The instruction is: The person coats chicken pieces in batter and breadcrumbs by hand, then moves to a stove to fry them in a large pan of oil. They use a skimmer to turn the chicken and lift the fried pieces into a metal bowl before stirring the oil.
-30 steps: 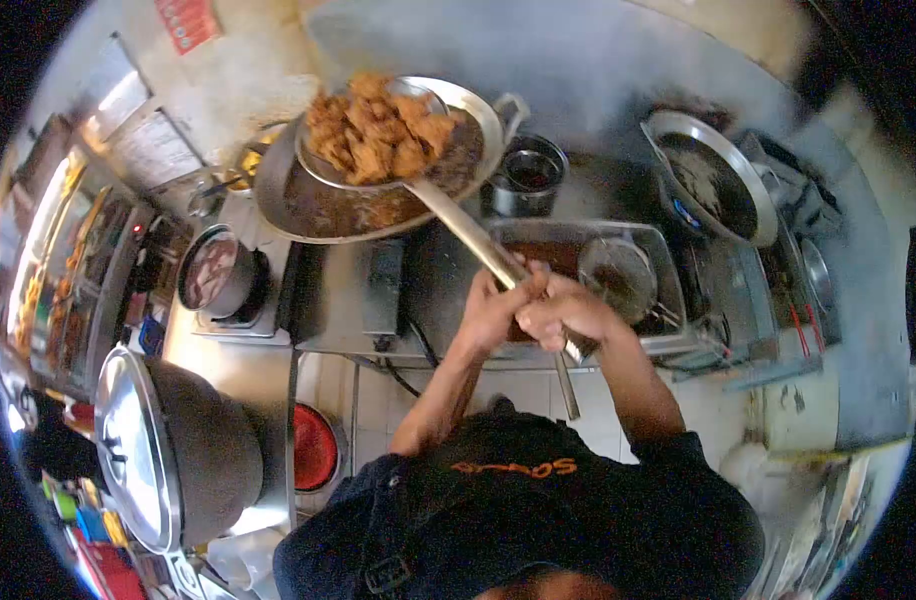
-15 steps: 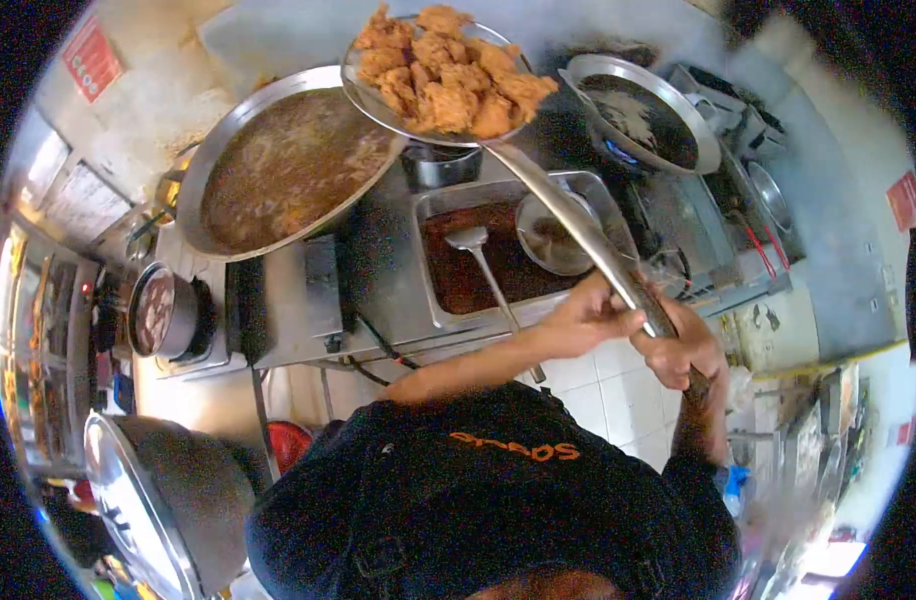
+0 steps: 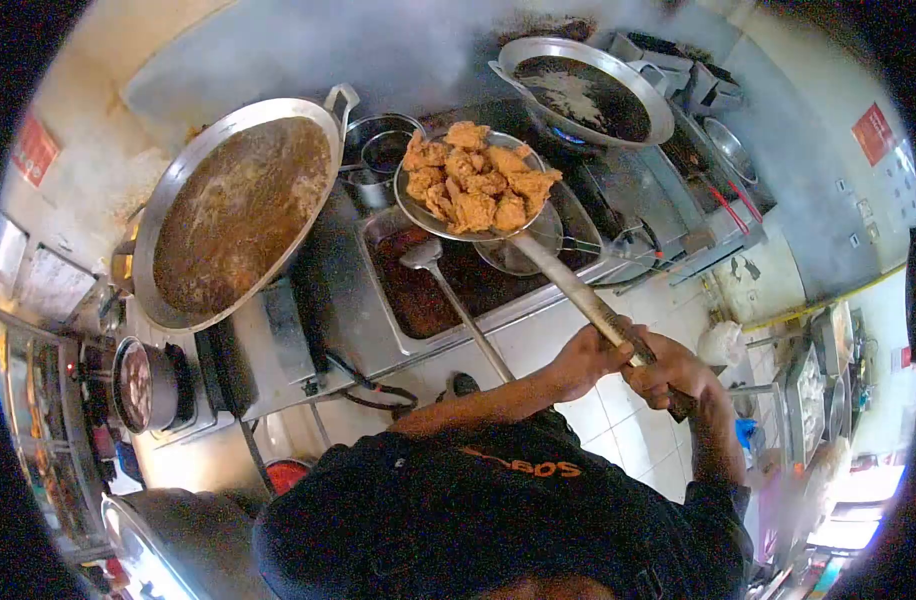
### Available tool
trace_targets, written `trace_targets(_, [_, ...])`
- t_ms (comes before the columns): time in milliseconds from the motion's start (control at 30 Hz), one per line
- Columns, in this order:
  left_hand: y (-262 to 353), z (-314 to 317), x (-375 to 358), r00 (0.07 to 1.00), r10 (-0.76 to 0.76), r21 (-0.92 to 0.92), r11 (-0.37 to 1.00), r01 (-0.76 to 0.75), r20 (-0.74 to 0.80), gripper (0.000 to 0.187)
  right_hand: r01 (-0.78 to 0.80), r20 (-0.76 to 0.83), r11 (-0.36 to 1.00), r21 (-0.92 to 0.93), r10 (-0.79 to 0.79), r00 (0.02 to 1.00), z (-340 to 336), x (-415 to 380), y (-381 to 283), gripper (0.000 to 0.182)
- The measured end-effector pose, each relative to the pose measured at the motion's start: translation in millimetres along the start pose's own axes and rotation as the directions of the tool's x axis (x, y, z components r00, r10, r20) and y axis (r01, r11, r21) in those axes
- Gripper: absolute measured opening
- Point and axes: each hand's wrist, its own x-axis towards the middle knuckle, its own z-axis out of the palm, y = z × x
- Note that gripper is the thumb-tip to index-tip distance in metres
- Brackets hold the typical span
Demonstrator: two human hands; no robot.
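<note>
A long-handled skimmer (image 3: pixel 568 282) is held out over the stove counter by both of my hands. My left hand (image 3: pixel 588 363) is wrapped round the handle partway down. Nearer the handle's dark end, my right hand (image 3: pixel 670 372) grips it too. Heaped in the round bowl of the skimmer are several pieces of golden fried chicken (image 3: pixel 480 180). Below the bowl lies a rectangular metal tray (image 3: pixel 398 335) with dark reddish-brown contents. A metal spatula (image 3: pixel 448 285) and a round strainer (image 3: pixel 523 258) rest in that tray, the strainer partly hidden under the skimmer.
At left a large wok (image 3: pixel 243 215) holds bubbling brown oil. Another wok (image 3: pixel 588 95) sits over a blue flame at back right. A small pot (image 3: pixel 148 385) stands at far left, red-handled tongs (image 3: pixel 730 210) at right. A big metal pot (image 3: pixel 178 535) stands at lower left.
The skimmer with the chicken has moved away from the left wok's edge, rightward and closer to me, over the tray. My hands stay on the handle. The whole view has turned somewhat.
</note>
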Motion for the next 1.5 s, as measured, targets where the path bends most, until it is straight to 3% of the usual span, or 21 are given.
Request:
trace_targets(67, [14,-4,3,0.992,0.004,0.079,0.997,0.006,-0.124,0.035,0.020,0.014,1.000,0.011,-0.020,1.000,2,16,-9,0.025])
trace_targets(133, [33,-15,5,0.982,0.050,0.077,0.996,-0.036,-0.183,0.033,0.180,0.061,0.961,-0.208,-0.171,0.983,6,41,-15,0.018])
trace_targets(167, [43,-21,8,0.968,0.093,0.072,0.994,-0.079,-0.232,0.031,0.185,0.074,0.960,-0.211,-0.173,0.982,6,57,-20,0.018])
trace_targets(200, [52,-32,12,0.926,0.151,0.122,0.986,-0.115,-0.347,0.026,0.216,0.092,0.941,-0.260,-0.199,0.976,6,74,-25,0.015])
trace_targets(300, [86,-69,19,0.856,0.193,0.109,0.981,-0.160,-0.479,0.024,0.322,0.161,0.882,-0.343,-0.283,0.946,16,135,-43,0.011])
trace_targets(367, [105,-102,18,0.783,0.273,0.199,0.961,-0.193,-0.559,0.019,0.361,0.214,0.864,-0.352,-0.301,0.929,23,179,-51,0.012])
trace_targets(467, [134,-129,4,0.744,0.281,0.338,0.938,-0.079,-0.607,0.014,0.308,0.276,0.923,-0.229,-0.242,0.930,34,240,-51,0.014])
trace_targets(567, [148,-146,-8,0.701,0.312,0.395,0.918,-0.048,-0.641,0.015,0.283,0.284,0.951,-0.122,-0.240,0.928,49,260,-48,0.014])
trace_targets(600, [153,-145,-10,0.687,0.320,0.393,0.918,-0.055,-0.653,0.015,0.192,0.395,0.978,0.079,-0.208,0.895,50,259,-47,0.015])
trace_targets(667, [152,-142,-10,0.677,0.274,0.423,0.904,0.061,-0.683,0.019,0.206,0.351,0.975,0.084,-0.223,0.910,56,251,-44,0.015])
trace_targets(900, [143,-159,0,0.691,0.229,0.439,0.887,0.141,-0.685,0.024,0.290,0.233,0.956,0.041,-0.291,0.928,47,250,-38,0.016])
trace_targets(967, [131,-157,11,0.711,0.298,0.410,0.912,-0.016,-0.637,0.018,0.324,0.235,0.945,-0.044,-0.305,0.923,33,263,-34,0.016])
trace_targets(1067, [126,-166,22,0.703,0.333,0.386,0.918,-0.090,-0.629,0.018,0.255,0.321,0.967,-0.012,-0.238,0.917,24,264,-44,0.015])
trace_targets(1167, [127,-176,33,0.753,0.230,0.376,0.926,0.025,-0.616,0.023,0.279,0.249,0.957,0.075,-0.289,0.924,13,261,-49,0.016])
trace_targets(1233, [134,-162,30,0.721,0.274,0.442,0.896,0.049,-0.636,0.023,0.303,0.261,0.953,-0.031,-0.284,0.923,13,273,-45,0.017])
trace_targets(1300, [130,-172,29,0.724,0.315,0.480,0.877,0.025,-0.613,0.023,0.307,0.271,0.952,-0.002,-0.295,0.916,16,263,-46,0.014])
trace_targets(1367, [130,-176,28,0.733,0.278,0.531,0.837,0.132,-0.621,0.022,0.238,0.224,0.966,0.100,-0.255,0.941,15,234,-45,0.027])
trace_targets(1400, [130,-180,29,0.751,0.252,0.491,0.864,0.109,-0.610,0.021,0.351,0.082,0.878,-0.326,-0.343,0.936,-10,231,-41,0.045])
trace_targets(1433, [127,-184,29,0.766,0.224,0.442,0.893,0.087,-0.602,0.020,0.415,0.114,0.782,-0.465,-0.412,0.904,-47,234,-36,0.050])
trace_targets(1467, [129,-185,28,0.760,0.142,0.323,0.942,0.093,-0.634,0.020,0.385,0.016,0.538,-0.750,-0.567,0.824,-80,226,-42,0.053])
trace_targets(1500, [132,-184,29,0.749,0.069,0.207,0.974,0.092,-0.659,0.021,0.136,-0.213,0.360,-0.923,-0.772,0.599,-124,235,-32,0.057])
